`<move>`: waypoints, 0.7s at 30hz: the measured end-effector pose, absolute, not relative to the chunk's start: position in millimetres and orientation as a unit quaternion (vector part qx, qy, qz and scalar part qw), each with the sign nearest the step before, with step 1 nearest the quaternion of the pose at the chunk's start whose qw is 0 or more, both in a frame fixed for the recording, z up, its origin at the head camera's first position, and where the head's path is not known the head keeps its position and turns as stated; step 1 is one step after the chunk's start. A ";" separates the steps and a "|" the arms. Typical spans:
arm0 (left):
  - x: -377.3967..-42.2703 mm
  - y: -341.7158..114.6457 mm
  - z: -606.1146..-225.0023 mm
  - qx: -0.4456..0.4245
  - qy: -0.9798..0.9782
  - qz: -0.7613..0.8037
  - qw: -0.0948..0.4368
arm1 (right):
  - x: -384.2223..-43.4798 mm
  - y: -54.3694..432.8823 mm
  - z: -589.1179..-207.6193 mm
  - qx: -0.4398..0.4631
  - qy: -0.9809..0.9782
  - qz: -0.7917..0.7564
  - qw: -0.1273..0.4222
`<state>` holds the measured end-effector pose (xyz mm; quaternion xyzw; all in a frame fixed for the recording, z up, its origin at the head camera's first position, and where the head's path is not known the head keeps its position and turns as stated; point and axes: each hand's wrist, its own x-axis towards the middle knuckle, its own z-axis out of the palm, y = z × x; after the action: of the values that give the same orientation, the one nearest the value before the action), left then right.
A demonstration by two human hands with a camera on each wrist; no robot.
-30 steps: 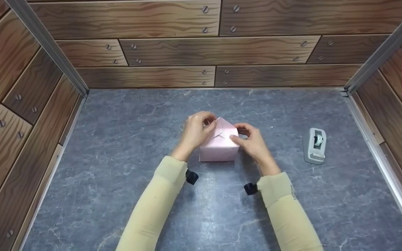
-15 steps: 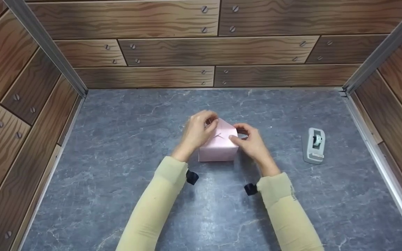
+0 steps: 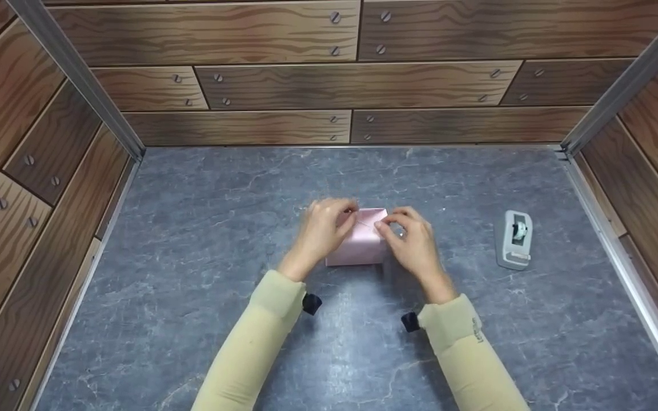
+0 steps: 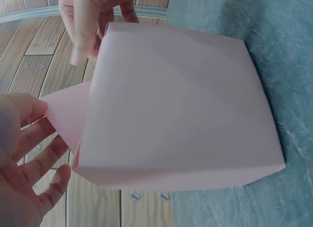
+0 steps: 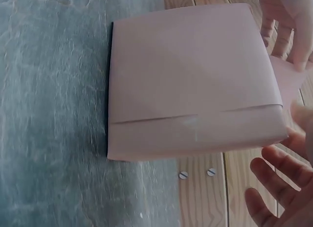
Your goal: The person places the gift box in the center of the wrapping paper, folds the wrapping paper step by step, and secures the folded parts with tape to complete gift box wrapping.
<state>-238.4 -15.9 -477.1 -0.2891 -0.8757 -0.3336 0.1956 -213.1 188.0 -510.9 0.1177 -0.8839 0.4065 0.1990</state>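
A pink paper-wrapped box [image 3: 356, 251] sits on the table between both hands. In the left wrist view a pointed paper flap [image 4: 68, 109] sticks up past the box's top edge. My left hand [image 3: 326, 228] pinches this flap near its tip between thumb and finger, the other fingers spread beside the box's corner. My right hand [image 3: 414, 242] is at the top right corner, thumb and index finger drawn near each other by the paper. Its other fingers [image 5: 281, 173] are loosely bent in the right wrist view. On that side a paper seam runs across the box, with a shiny patch beside it.
A grey tape dispenser [image 3: 514, 240] with a roll in it stands to the right on the blue-grey marbled table [image 3: 203, 228]. Wood-patterned walls [image 3: 283, 85] close off the back and both sides, with metal rails at the corners.
The triangular flap that lay over the box top has been lifted, and the box's straight back edge now shows. Both hands have shifted slightly toward the body; the right thumb and index finger have drawn closer.
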 end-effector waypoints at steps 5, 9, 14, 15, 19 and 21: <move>-229.7 -17.0 -481.7 -0.311 -0.876 -0.302 0.209 | -204.1 192.2 -511.3 0.142 -0.898 0.378 0.178; -223.8 -16.8 -483.2 -0.325 -0.877 -0.279 0.218 | -199.6 191.7 -513.1 0.140 -0.907 0.355 0.177; -217.5 -17.1 -491.1 -0.338 -0.873 -0.255 0.243 | -198.6 188.4 -516.1 0.138 -0.905 0.354 0.194; -216.5 -17.3 -493.3 -0.341 -0.871 -0.252 0.249 | -198.8 187.9 -516.5 0.141 -0.903 0.355 0.199; -214.0 -16.7 -502.4 -0.351 -0.859 -0.251 0.274 | -199.8 187.5 -518.1 0.175 -0.899 0.345 0.206; -213.4 -16.1 -506.1 -0.356 -0.854 -0.252 0.283 | -200.3 187.8 -519.2 0.199 -0.902 0.325 0.202</move>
<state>-213.4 -16.1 -506.1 -0.3559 -0.8541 -0.2524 0.2831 -200.3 187.8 -519.2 0.1993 -0.9023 0.3249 0.2016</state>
